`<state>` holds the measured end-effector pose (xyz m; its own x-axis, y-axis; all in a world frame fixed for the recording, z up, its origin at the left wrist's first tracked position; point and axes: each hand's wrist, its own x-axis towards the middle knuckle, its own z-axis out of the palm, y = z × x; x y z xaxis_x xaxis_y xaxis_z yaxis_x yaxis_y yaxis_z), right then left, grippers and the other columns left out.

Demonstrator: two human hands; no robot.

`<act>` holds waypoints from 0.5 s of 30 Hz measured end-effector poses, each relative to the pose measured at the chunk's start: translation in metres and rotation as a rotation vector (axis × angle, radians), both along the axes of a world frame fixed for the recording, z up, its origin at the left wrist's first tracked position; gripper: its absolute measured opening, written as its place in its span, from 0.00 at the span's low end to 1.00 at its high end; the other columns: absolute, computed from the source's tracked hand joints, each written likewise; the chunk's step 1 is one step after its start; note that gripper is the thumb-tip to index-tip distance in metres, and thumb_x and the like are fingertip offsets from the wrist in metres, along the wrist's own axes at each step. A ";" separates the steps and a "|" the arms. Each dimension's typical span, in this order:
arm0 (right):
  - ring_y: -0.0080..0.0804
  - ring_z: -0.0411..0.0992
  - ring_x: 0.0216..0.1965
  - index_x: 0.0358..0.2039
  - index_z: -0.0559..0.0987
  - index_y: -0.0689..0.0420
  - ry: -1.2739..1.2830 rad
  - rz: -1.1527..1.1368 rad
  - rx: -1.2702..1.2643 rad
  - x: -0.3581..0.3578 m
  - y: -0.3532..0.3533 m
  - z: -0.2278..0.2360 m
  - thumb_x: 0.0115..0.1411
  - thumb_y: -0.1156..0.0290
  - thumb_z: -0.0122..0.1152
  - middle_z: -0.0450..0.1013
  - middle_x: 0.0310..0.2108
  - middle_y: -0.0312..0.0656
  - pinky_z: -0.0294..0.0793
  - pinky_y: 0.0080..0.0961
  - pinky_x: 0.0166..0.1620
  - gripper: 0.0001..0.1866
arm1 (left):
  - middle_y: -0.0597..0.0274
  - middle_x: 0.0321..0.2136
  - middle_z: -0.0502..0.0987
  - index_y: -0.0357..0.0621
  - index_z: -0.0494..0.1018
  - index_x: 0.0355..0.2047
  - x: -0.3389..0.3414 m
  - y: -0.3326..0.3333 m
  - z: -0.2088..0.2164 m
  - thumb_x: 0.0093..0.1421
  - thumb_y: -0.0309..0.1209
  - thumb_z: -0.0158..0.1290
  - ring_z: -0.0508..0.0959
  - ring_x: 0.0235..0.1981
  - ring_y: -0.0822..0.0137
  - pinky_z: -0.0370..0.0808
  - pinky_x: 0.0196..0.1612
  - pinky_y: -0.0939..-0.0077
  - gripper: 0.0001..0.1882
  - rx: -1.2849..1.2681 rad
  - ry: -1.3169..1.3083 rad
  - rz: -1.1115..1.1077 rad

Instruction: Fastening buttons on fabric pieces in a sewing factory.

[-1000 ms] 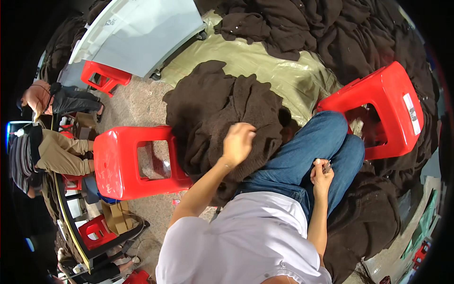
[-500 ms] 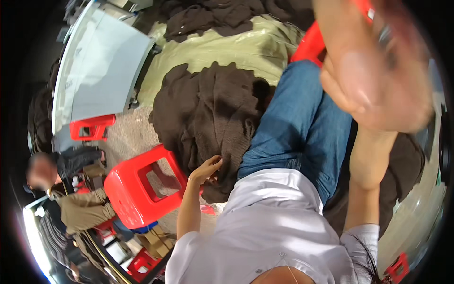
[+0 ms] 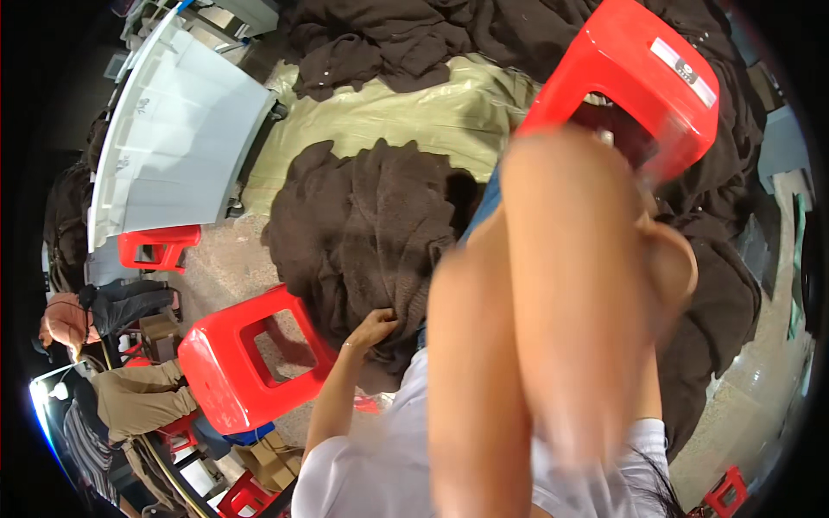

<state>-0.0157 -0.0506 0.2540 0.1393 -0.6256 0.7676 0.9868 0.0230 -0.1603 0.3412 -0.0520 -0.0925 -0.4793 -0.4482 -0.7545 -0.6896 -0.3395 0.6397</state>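
My left hand (image 3: 375, 329) is at the near edge of a pile of dark brown knit fabric (image 3: 363, 216), its bent fingers closed on a fold. The pile lies by my left leg, partly over pale yellow plastic sheeting. Very close to the camera, my right hand (image 3: 570, 285) is large and blurred, with fingers stretched toward me. I see nothing held in it. It covers most of my lap and jeans. A red plastic stool (image 3: 652, 73) stands just beyond it.
Another red stool (image 3: 220, 375) is close to my left arm, and a smaller red one (image 3: 155, 246) lies farther left. A large white panel (image 3: 181, 129) stands at the far left. More brown fabric (image 3: 371, 39) covers the far side. People (image 3: 142, 393) are at the left edge.
My right hand has come from the upper right toward the middle, nearer the camera, uncovering the far red stool. The view has shifted slightly; my left hand stays at the brown fabric.
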 end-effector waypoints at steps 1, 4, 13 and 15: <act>0.44 0.75 0.28 0.35 0.72 0.65 0.024 -0.025 0.024 -0.008 0.000 -0.005 0.64 0.64 0.52 0.76 0.34 0.54 0.76 0.27 0.32 0.14 | 0.75 0.26 0.73 0.37 0.75 0.31 -0.008 -0.004 -0.006 0.57 0.25 0.50 0.69 0.27 0.79 0.67 0.30 0.81 0.06 0.029 0.064 0.019; 0.41 0.73 0.26 0.35 0.73 0.64 0.090 -0.044 0.113 -0.014 0.013 -0.006 0.64 0.64 0.52 0.76 0.34 0.53 0.74 0.26 0.30 0.13 | 0.77 0.27 0.73 0.37 0.76 0.32 -0.013 -0.003 0.009 0.56 0.22 0.48 0.70 0.28 0.79 0.68 0.32 0.82 0.07 0.010 0.080 0.052; 0.30 0.66 0.22 0.36 0.73 0.64 0.200 -0.033 0.271 -0.007 0.022 -0.012 0.65 0.66 0.52 0.76 0.33 0.47 0.69 0.23 0.26 0.12 | 0.60 0.56 0.70 0.40 0.68 0.56 0.006 0.016 0.033 0.63 0.38 0.50 0.68 0.55 0.68 0.65 0.56 0.75 0.23 0.353 -0.062 0.260; 0.28 0.65 0.21 0.36 0.73 0.64 0.216 -0.024 0.303 -0.007 0.022 -0.017 0.65 0.66 0.52 0.76 0.33 0.46 0.67 0.22 0.25 0.12 | 0.57 0.66 0.57 0.42 0.61 0.63 0.015 0.019 0.043 0.62 0.52 0.52 0.58 0.65 0.65 0.56 0.64 0.71 0.36 0.512 -0.202 0.182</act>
